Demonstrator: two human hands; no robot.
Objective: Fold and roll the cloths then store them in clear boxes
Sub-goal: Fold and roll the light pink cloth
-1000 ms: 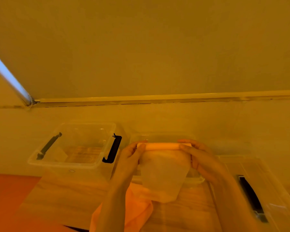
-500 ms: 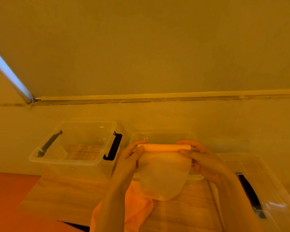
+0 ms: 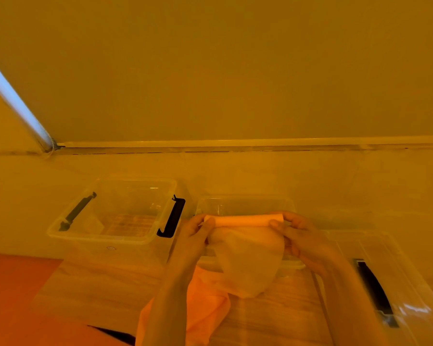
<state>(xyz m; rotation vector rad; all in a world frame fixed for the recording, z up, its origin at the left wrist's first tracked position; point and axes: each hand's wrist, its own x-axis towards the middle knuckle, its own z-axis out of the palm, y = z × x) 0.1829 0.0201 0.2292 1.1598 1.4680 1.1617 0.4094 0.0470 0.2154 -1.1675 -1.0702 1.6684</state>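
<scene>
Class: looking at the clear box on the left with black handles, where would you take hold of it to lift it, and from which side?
Grip both black handles, one per short side, coming from above: the left clear box sits upright and open.

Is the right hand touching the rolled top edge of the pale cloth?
Touching. In the head view the right hand pinches the right end of the pale cloth at its rolled top edge, thumb in front; the left hand grips the other end.

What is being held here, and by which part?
A pale, partly rolled cloth, pinched at the two ends of its rolled top edge by the left hand and right hand.
</scene>
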